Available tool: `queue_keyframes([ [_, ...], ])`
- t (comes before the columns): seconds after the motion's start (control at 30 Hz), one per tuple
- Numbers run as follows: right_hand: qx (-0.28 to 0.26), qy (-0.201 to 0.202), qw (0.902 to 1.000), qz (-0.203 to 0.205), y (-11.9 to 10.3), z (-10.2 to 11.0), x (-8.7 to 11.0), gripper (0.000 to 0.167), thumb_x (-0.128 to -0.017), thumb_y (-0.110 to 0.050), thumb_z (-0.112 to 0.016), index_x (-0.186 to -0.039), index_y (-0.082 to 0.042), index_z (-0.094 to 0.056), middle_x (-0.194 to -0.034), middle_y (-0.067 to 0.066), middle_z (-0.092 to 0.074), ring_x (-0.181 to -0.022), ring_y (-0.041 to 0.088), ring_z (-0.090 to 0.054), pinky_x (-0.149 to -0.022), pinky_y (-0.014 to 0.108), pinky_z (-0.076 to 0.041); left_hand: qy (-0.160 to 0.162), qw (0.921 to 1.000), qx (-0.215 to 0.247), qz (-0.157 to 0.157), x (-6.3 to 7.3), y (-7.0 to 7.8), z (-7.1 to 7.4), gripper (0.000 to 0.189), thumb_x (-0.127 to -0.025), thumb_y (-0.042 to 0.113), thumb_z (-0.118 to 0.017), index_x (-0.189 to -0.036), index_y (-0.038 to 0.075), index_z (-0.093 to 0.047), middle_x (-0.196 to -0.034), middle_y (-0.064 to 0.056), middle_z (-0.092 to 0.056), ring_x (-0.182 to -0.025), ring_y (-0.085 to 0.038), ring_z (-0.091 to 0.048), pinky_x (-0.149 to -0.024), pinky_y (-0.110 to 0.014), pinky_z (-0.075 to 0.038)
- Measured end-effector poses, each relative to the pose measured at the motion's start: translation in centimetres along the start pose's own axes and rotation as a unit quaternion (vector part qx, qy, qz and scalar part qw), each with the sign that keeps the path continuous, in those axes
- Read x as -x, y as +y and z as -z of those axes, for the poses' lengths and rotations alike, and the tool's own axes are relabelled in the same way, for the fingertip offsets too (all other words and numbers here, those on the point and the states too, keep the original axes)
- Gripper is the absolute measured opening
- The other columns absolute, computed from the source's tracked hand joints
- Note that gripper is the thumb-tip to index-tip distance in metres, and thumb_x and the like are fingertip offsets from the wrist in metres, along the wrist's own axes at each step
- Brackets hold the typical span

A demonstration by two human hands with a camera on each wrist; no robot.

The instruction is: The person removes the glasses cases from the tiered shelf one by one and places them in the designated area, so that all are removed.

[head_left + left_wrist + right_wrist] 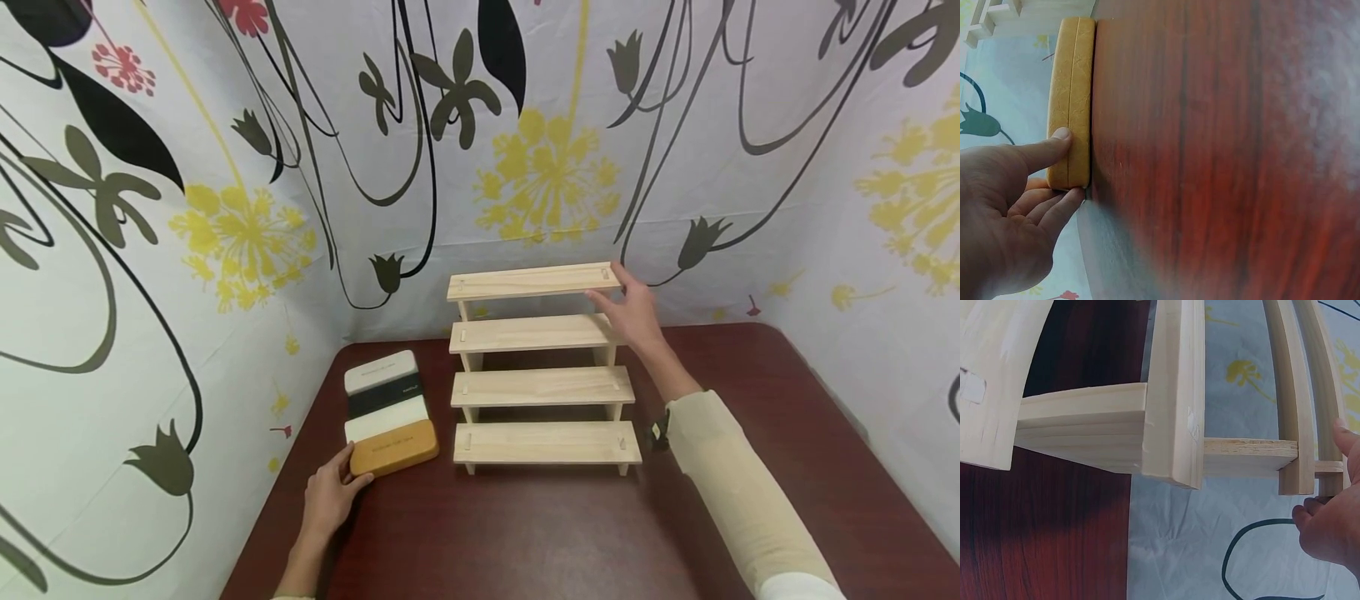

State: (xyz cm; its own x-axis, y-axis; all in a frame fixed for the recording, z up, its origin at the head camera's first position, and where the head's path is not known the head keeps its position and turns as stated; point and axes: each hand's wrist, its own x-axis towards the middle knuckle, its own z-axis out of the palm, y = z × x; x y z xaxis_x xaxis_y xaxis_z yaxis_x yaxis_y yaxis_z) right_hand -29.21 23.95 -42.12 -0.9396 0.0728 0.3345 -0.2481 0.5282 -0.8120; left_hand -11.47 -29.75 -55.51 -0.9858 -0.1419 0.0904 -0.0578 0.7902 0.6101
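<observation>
A light wooden four-step display rack [546, 387] stands at the middle back of the table. My right hand [630, 312] grips the right end of its top shelf [532, 282], thumb at the front edge and fingers at the far side. To the rack's left, several glasses cases lie in a row: a mustard one [395, 448] nearest, then a white one [387, 419], a black one [386, 396] and an off-white one [381, 372]. With thumb and fingers my left hand [330, 496] holds the near left corner of the mustard glasses case, which rests on the table.
A dark red-brown table [517, 533] carries everything. Patterned cloth [555, 183] with flowers and vines hangs close behind the rack and along both sides. The right wrist view shows the rack's side support [1085, 431] over the table.
</observation>
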Motion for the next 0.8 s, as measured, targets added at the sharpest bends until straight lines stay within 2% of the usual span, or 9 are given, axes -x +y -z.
queue_keyframes([
  [0.23,-0.004,-0.004,1.0000,0.000,-0.1,0.1,0.1,0.083,-0.105,-0.036,-0.071,-0.167,-0.003,-0.028,-0.172,0.018,-0.026,-0.152,0.050,-0.033,-0.121,0.062,-0.033,0.000,1.0000,0.009,0.004,0.1,-0.1,0.0,0.077,-0.090,0.014,-0.087,-0.156,-0.002,-0.050,-0.144,-0.027,-0.059,-0.127,-0.042,-0.063,-0.108,-0.066,-0.046],
  [0.37,-0.011,-0.006,0.9999,0.005,0.0,0.2,0.5,0.083,-0.106,-0.038,-0.069,-0.168,-0.003,-0.027,-0.173,0.017,-0.025,-0.153,0.048,-0.032,-0.123,0.060,-0.032,0.001,0.9997,0.021,0.009,0.3,-0.1,-0.1,0.079,-0.090,0.013,-0.087,-0.157,-0.004,-0.047,-0.146,-0.029,-0.058,-0.120,-0.040,-0.068,-0.101,-0.057,-0.055],
  [0.5,-0.012,-0.008,0.9998,0.014,0.0,0.6,1.4,0.082,-0.106,-0.042,-0.068,-0.169,-0.009,-0.027,-0.172,0.017,-0.027,-0.152,0.049,-0.034,-0.122,0.062,-0.033,-0.005,0.9989,0.044,0.015,0.5,0.2,0.1,0.079,-0.092,0.013,-0.085,-0.157,-0.006,-0.045,-0.142,-0.031,-0.060,-0.120,-0.040,-0.068,-0.093,-0.047,-0.060],
  [0.6,-0.010,-0.007,0.9997,0.022,0.0,0.9,2.2,0.080,-0.105,-0.041,-0.069,-0.169,-0.013,-0.029,-0.170,0.019,-0.031,-0.151,0.048,-0.036,-0.121,0.063,-0.034,-0.003,0.9989,0.044,0.017,0.5,0.4,0.3,0.077,-0.093,0.016,-0.085,-0.156,-0.006,-0.046,-0.138,-0.030,-0.063,-0.118,-0.039,-0.070,-0.095,-0.050,-0.059],
  [0.8,-0.007,-0.002,0.9990,0.045,0.0,1.3,3.8,0.080,-0.105,-0.035,-0.071,-0.168,-0.007,-0.031,-0.168,0.021,-0.035,-0.151,0.046,-0.038,-0.119,0.065,-0.035,0.012,0.9990,0.041,0.010,0.5,0.5,0.7,0.074,-0.094,0.023,-0.085,-0.154,-0.003,-0.052,-0.136,-0.025,-0.066,-0.114,-0.036,-0.073,-0.098,-0.055,-0.057],
])
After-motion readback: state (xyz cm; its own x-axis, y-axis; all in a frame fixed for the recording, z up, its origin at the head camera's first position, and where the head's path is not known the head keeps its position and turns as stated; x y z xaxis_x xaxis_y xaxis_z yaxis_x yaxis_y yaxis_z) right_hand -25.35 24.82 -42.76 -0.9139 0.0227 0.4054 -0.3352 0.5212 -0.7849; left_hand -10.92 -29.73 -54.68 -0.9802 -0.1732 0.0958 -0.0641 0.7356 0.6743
